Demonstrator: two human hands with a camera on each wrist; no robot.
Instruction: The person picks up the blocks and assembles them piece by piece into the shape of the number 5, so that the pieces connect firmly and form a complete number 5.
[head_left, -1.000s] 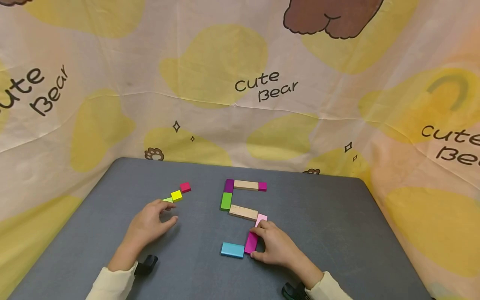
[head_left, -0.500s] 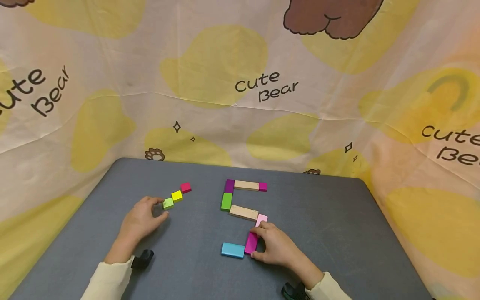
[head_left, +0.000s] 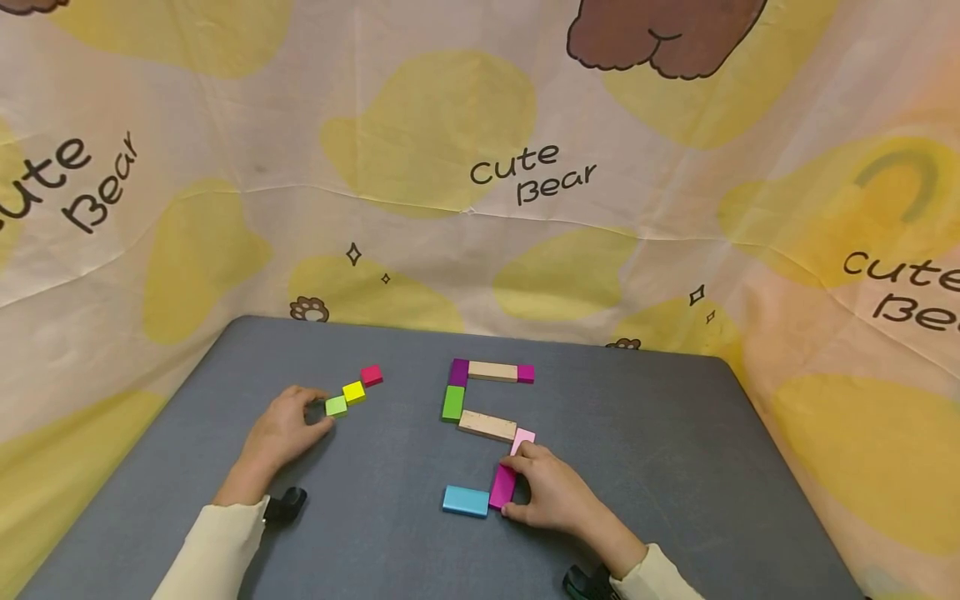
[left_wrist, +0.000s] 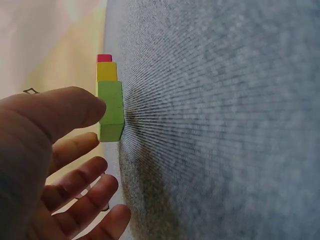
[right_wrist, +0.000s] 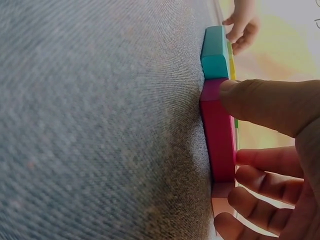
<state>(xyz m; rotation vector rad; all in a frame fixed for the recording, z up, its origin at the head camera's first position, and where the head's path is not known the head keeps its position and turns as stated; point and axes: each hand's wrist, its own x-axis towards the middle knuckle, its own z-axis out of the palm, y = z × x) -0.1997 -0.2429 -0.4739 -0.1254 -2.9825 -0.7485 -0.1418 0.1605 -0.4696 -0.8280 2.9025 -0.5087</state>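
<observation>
My left hand (head_left: 281,429) has its thumb and forefinger at opposite sides of a light green block (head_left: 336,407), pinching its near-left end. In the left wrist view the thumb overlaps that block's front face, and the other fingers spread loosely. A yellow block (head_left: 354,392) and a red block (head_left: 372,375) run on diagonally behind it. Right of centre, my right hand (head_left: 555,492) holds a magenta block (head_left: 503,486) lengthwise between thumb and forefinger. One end meets a blue block (head_left: 466,501); the other meets a pink block (head_left: 523,436), partly covered by the fingers.
Farther along the 5-like figure lie a plain wooden block (head_left: 487,425), a green block (head_left: 453,403), a purple block (head_left: 459,372), another wooden block (head_left: 492,371) and a small magenta cube (head_left: 526,374). The grey table (head_left: 660,450) ends at a printed cloth (head_left: 420,275).
My left hand has drawn back leftward, uncovering the light green block, then shifted slightly away from me. The right hand and the blocks of the figure have stayed put.
</observation>
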